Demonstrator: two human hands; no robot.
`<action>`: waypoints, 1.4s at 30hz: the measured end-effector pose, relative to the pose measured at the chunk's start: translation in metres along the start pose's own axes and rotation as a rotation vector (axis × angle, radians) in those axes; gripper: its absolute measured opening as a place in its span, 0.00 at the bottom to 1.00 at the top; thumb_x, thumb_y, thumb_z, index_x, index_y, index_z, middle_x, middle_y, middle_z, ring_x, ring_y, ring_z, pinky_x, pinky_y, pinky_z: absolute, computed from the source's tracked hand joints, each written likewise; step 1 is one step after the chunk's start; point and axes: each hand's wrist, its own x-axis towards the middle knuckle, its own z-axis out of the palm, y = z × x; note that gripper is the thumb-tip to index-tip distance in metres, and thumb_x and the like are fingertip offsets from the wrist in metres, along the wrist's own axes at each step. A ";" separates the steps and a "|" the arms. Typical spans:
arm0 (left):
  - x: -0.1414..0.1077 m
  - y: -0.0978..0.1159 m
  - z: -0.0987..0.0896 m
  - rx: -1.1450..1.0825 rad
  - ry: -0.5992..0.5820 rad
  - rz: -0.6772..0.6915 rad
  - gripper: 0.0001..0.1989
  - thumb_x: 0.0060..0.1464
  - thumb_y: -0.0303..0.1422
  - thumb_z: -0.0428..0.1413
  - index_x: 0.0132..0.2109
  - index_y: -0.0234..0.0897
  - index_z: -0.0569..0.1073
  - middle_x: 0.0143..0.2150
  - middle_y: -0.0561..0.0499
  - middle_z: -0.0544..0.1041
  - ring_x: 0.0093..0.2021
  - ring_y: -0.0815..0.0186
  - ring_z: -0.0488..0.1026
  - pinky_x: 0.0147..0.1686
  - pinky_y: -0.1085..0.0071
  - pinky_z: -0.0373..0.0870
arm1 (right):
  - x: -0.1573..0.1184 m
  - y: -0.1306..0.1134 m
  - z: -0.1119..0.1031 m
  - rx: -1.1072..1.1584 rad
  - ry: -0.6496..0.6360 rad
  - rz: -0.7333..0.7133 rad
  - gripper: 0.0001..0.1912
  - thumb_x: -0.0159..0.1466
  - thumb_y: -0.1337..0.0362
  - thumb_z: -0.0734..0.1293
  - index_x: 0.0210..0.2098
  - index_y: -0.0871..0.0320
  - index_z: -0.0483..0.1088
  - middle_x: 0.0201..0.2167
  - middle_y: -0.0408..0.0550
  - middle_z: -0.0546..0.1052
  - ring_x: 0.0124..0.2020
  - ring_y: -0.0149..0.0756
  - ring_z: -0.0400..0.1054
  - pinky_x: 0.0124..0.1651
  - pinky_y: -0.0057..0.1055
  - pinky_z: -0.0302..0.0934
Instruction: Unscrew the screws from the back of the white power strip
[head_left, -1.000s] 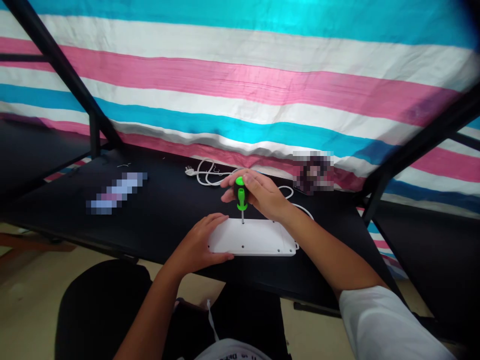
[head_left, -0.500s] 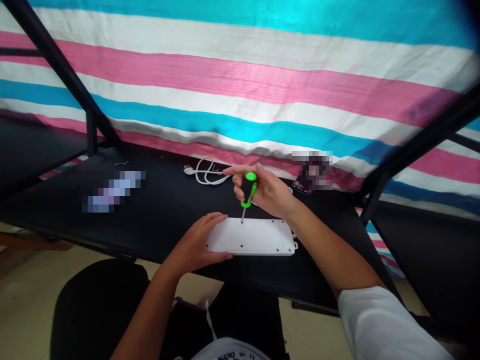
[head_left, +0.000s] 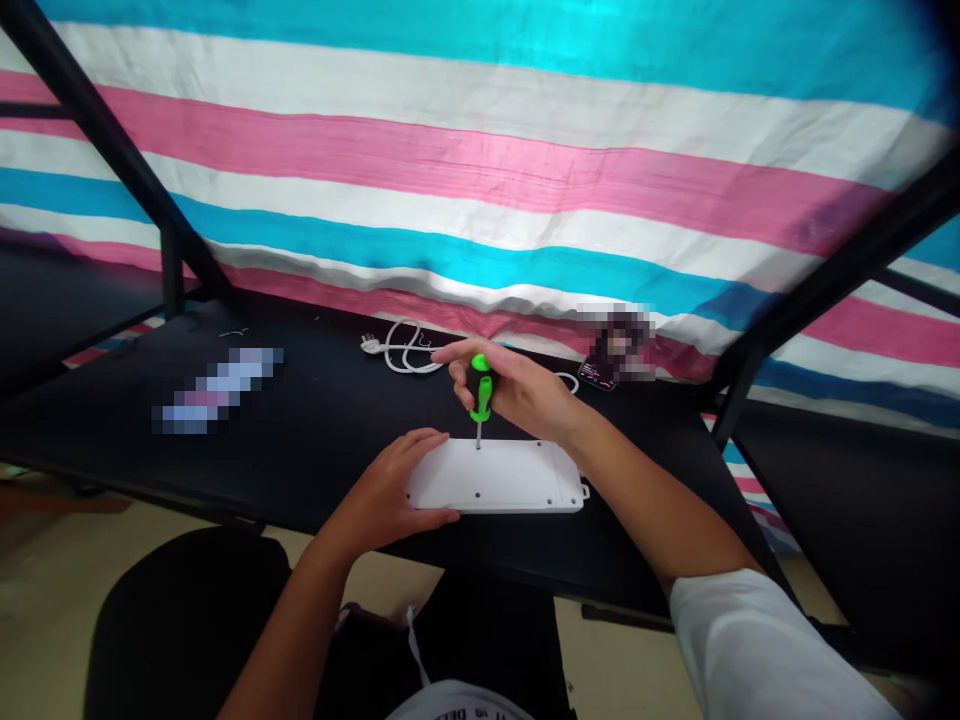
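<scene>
A white power strip (head_left: 510, 480) lies back side up on the black table (head_left: 315, 430), several small screw holes showing. My left hand (head_left: 390, 490) clasps its left end and holds it down. My right hand (head_left: 517, 395) grips a screwdriver (head_left: 480, 392) with a green and black handle, held nearly upright. Its tip rests in a screw hole on the strip's far edge. The strip's white cord (head_left: 401, 352) with its plug lies coiled behind my right hand.
A striped pink, white and blue cloth (head_left: 480, 180) hangs behind the table. Black metal frame bars (head_left: 112, 150) slant at left and right. A phone (head_left: 596, 372) lies at the back right, a blurred object (head_left: 217, 388) at the left. A black chair (head_left: 187, 620) stands below.
My right hand has turned the screwdriver on the same screw hole; the handle went from upright to tilted and back near upright. My left hand has stayed on the strip.
</scene>
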 end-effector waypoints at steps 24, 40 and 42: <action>-0.001 0.001 0.002 0.044 -0.013 0.019 0.44 0.51 0.47 0.71 0.71 0.44 0.65 0.70 0.39 0.68 0.69 0.45 0.68 0.68 0.47 0.67 | 0.001 0.012 -0.002 0.000 -0.037 0.038 0.24 0.61 0.50 0.78 0.24 0.58 0.66 0.16 0.35 0.66 0.15 0.20 0.54 0.19 0.24 0.47; -0.002 0.004 0.002 0.047 -0.003 0.023 0.44 0.50 0.48 0.71 0.70 0.43 0.66 0.69 0.39 0.70 0.68 0.45 0.69 0.67 0.47 0.68 | 0.000 0.010 0.001 -0.066 0.017 0.074 0.21 0.61 0.49 0.78 0.27 0.58 0.72 0.15 0.33 0.63 0.16 0.22 0.54 0.20 0.25 0.47; -0.001 0.004 0.002 0.047 -0.002 0.022 0.44 0.50 0.48 0.71 0.70 0.43 0.66 0.69 0.39 0.70 0.68 0.45 0.70 0.67 0.47 0.68 | 0.001 0.015 0.008 -0.089 0.195 0.027 0.25 0.61 0.48 0.77 0.21 0.57 0.67 0.13 0.33 0.60 0.14 0.22 0.51 0.19 0.26 0.45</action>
